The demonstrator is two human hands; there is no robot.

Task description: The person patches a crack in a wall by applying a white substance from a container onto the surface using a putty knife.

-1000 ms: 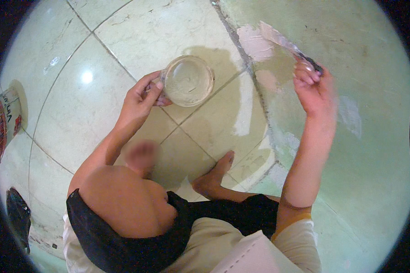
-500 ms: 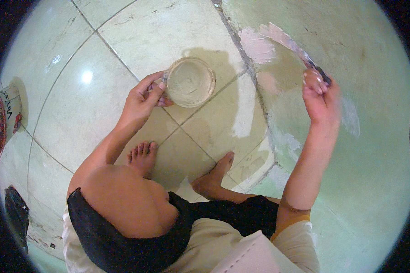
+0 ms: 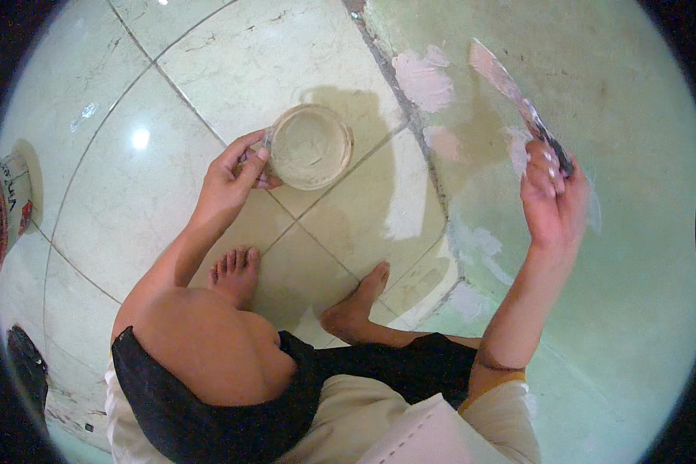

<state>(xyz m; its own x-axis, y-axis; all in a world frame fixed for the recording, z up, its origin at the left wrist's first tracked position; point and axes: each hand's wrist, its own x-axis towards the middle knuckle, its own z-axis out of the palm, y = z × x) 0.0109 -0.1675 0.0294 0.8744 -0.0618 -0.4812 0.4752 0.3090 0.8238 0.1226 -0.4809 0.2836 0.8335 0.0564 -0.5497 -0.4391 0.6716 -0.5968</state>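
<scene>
spread out at left and centre, a glossy floor of large cream-white tiles [image 3: 108, 209], crossed by thin grey joints and marked with faint brownish smears, with a bright white glare [image 3: 140, 138] left of the left hand [image 3: 242, 164]. rising at right, a pale green wall [image 3: 634, 255], meeting the floor along a rough, dark grey seam [image 3: 384, 66]. smeared on that wall beside the seam, a pinkish-white patch [image 3: 423, 80], a fainter pink patch [image 3: 443, 142] just below, and thin whitish smears [image 3: 475, 243] farther down. running over the tiles near the seam, a pale strip [image 3: 407, 193]; cannot tell paste from reflected light.

holding above the tiles with the left hand, fingers curled in at the near side, a round, see-through cup [image 3: 348, 143] with pale residue inside. clasping with the right hand [image 3: 553, 197], in front of the wall, a long, flat putty knife [image 3: 522, 100] with a dark handle and a pink-smeared blade, tilted up and leftward; cannot tell touching the wall from just apart.

set on the tiles below the cup, two bare feet [image 3: 236, 274]. at the far left, partly cut off, a round white-and-red bucket [image 3: 9, 205]; below it, a dark object [image 3: 27, 363], too unclear to name.
</scene>
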